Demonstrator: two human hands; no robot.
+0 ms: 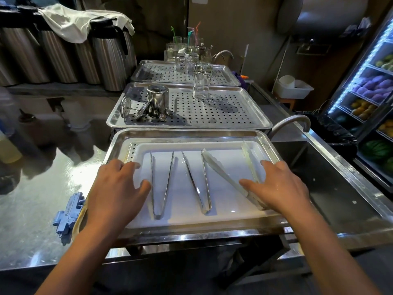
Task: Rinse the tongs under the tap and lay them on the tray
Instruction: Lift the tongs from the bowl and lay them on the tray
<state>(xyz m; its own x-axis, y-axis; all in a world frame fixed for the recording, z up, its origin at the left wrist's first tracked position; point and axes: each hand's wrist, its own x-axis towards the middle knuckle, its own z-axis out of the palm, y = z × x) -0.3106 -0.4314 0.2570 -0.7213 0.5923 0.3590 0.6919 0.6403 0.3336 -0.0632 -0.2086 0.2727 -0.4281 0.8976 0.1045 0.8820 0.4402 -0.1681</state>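
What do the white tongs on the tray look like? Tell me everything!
The white tongs look like plastic. Their two long arms spread in an open V, with the tips pointing away from the person. They lie flat on the white inside of the tray, to the right of two metal tongs. The right hand rests flat over their joined end and hides it.

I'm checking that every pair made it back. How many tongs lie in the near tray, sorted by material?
Shiny steel tongs: 2
White plastic tongs: 1
Total: 3, all lying in the white-lined steel tray.
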